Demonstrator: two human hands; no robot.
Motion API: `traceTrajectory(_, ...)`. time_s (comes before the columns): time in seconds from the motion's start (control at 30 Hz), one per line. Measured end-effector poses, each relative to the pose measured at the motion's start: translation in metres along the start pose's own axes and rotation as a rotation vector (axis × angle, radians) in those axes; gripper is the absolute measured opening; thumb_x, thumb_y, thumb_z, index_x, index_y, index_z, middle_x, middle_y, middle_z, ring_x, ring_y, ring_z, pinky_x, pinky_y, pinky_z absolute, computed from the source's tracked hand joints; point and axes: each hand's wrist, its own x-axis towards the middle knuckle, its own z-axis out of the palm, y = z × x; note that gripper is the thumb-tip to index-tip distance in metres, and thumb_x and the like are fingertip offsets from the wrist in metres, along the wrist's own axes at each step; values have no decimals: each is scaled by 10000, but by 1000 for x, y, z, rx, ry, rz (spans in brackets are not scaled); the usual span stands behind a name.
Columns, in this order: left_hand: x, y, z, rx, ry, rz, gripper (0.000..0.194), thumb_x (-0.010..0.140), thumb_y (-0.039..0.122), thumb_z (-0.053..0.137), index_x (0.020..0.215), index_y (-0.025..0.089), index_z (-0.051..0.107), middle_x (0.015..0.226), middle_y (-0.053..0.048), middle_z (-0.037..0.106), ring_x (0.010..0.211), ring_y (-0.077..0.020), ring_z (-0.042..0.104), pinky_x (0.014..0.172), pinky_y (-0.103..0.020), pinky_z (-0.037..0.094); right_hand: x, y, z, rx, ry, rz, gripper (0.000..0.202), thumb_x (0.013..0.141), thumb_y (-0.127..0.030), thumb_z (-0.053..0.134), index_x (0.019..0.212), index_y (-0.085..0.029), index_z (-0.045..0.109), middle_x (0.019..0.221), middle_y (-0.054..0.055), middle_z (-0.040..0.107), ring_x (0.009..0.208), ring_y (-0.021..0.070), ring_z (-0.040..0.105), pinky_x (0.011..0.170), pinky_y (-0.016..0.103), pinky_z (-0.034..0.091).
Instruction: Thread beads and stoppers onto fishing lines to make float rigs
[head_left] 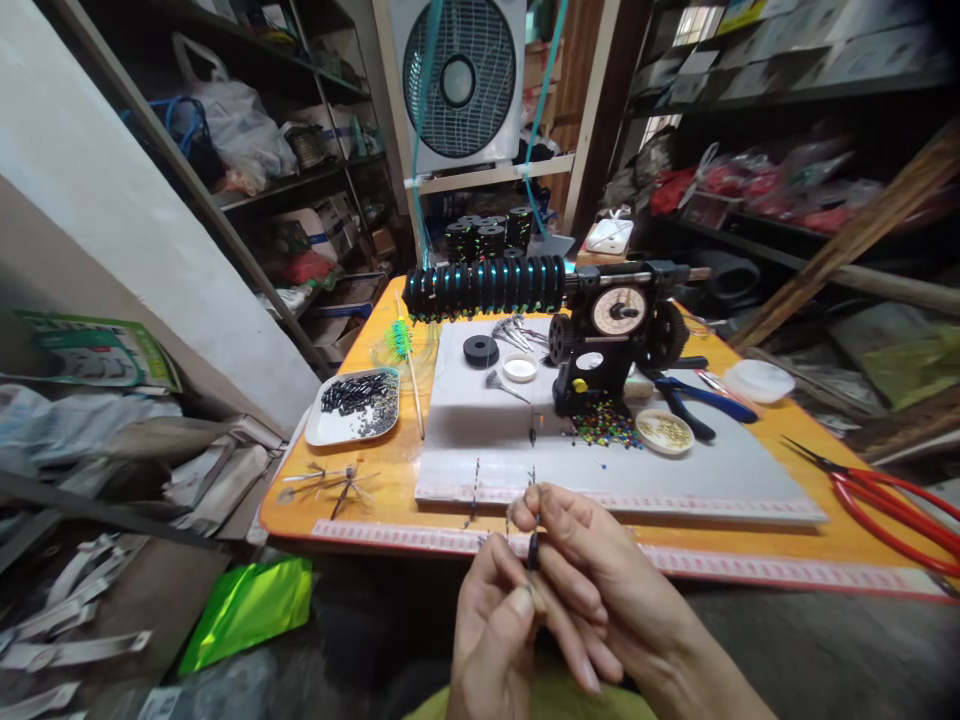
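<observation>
My left hand [495, 625] and my right hand [592, 570] are close together in front of the table's near edge. Between them is a slim, dark fishing-rig piece [533, 551]. The left thumb and forefinger pinch its lower end, while the right fingertips are closed at its upper end; the finest parts are hidden by the fingers. Just beyond, thin strands with dark beads [475, 490] hang at the white board [450, 470]. Farther back on the board are a pile of coloured beads [611, 425] and a round dish of small brass-coloured parts [664, 433].
A black winding machine [619, 320] carries a row of spools [487, 287]. At left stands a white tray [315, 430] of black pieces. Blue-handled pliers [705, 395] and red-handled scissors [855, 500] lie at right. A fan [459, 80] stands behind; shelves flank the table [289, 500].
</observation>
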Motion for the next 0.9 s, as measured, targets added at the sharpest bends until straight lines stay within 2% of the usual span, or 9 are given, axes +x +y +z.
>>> traceTrajectory(0.07,4,8,-1,211,15,27,206,969,371,505,846,206,501,702,-11,713,447,-123,617,523,-241,466,-2,-4,-4,-93,52,-51,363,903,-558,590,856,-199,570,425,-109,431,272,32,259,266,138,289)
traceTrajectory(0.13,14,25,3,623,58,59,188,1001,318,462,899,205,572,737,-23,673,613,-151,648,572,-247,464,-6,-11,-8,-211,124,-129,339,884,-516,645,838,-184,592,567,-56,567,350,19,351,330,128,309)
traceTrajectory(0.2,30,45,12,1003,82,203,180,996,255,471,1044,215,640,889,-55,644,829,-187,637,713,-284,476,-10,-20,-13,-344,200,-210,301,864,-468,693,846,-174,631,716,-6,653,438,21,429,384,131,320)
traceTrajectory(0.27,49,59,24,1139,101,304,253,985,234,480,1191,228,628,1021,-76,596,898,-197,594,746,-293,470,-15,-27,-15,-480,268,-279,254,868,-430,699,860,-178,675,749,15,672,495,48,466,420,158,348)
traceTrajectory(0.37,77,65,43,980,65,260,258,980,258,510,1171,219,679,1088,-78,607,982,-209,574,847,-300,446,-23,-34,-17,-655,340,-368,144,836,-343,740,847,-200,731,687,14,657,533,94,476,463,206,377)
traceTrajectory(0.5,100,55,51,600,8,82,249,945,317,584,822,164,736,799,-38,645,815,-179,580,788,-274,438,-33,-46,-21,-767,343,-436,102,721,-224,828,812,-225,780,762,44,704,656,158,565,576,255,437)
traceTrajectory(0.63,106,51,47,402,-34,-15,267,912,350,594,748,150,660,639,-15,626,649,-152,593,688,-278,492,-30,-74,-29,-659,356,-439,209,804,-326,766,993,-242,740,778,33,686,565,111,512,478,217,397)
traceTrajectory(0.77,108,50,47,260,-44,-108,257,837,365,646,703,146,630,558,-10,634,523,-145,604,540,-265,517,-3,-106,-29,-443,174,-281,431,887,-493,600,1208,-206,619,646,-21,621,344,41,343,319,172,240)
traceTrajectory(0.9,104,42,50,172,-9,-121,264,788,388,690,700,151,615,561,0,648,482,-130,596,474,-242,527,27,-119,-23,-315,-53,-64,393,966,-470,455,1067,-147,655,593,-29,614,275,30,309,318,194,333)
